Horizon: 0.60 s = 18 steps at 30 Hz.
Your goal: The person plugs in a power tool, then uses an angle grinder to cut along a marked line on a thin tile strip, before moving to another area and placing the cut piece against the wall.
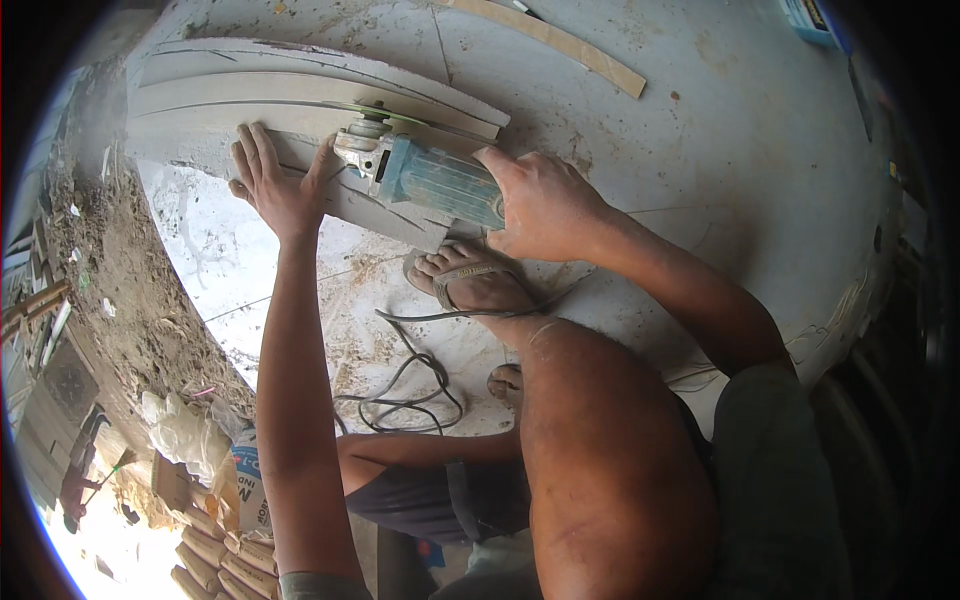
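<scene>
My right hand [548, 205] is closed round the rear of a teal angle grinder [440, 182]. Its metal gear head points left, and its thin disc, seen nearly edge-on, lies along a dusty grey slab [385, 215]. A long slit runs through the slab in line with the disc. My left hand [282, 192] rests on the slab with spread fingers, its thumb beside the grinder's head. Whether the disc is spinning I cannot tell. My sandalled foot [485, 283] is at the slab's near edge.
A dark power cord [400, 372] lies in loops on the dusty pale floor [700, 190]. A narrow tan strip [550, 40] lies beyond the slab. At lower left are crumpled plastic [185, 435], a printed sack [248, 475] and stacked brown pieces [235, 570]. A distant person [80, 480] is there too.
</scene>
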Available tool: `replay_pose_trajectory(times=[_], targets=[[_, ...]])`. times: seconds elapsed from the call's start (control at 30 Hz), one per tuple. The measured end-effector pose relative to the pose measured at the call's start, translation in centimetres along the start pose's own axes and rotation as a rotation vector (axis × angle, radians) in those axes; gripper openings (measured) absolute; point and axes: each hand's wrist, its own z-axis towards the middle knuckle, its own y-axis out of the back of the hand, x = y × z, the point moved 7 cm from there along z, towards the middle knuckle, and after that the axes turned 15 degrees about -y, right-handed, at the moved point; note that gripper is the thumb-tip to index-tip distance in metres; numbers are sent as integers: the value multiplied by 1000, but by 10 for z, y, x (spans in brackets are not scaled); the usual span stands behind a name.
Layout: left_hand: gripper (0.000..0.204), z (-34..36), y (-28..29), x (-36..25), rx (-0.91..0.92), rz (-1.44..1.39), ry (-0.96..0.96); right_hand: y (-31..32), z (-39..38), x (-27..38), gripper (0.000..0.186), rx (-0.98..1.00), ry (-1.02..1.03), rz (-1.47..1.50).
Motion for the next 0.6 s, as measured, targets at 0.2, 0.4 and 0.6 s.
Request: replay_pose_trajectory(times=[0.2,0.4,0.6], targets=[[113,1,1,-3,18,8,8,1,-4,-2,41,-13,2,23],[115,1,3,-5,14,-15,10,-1,-5,-9,75,48,-37,36],[117,0,3,-5,12,-21,12,3,-14,-17,52,-2,-16,20]])
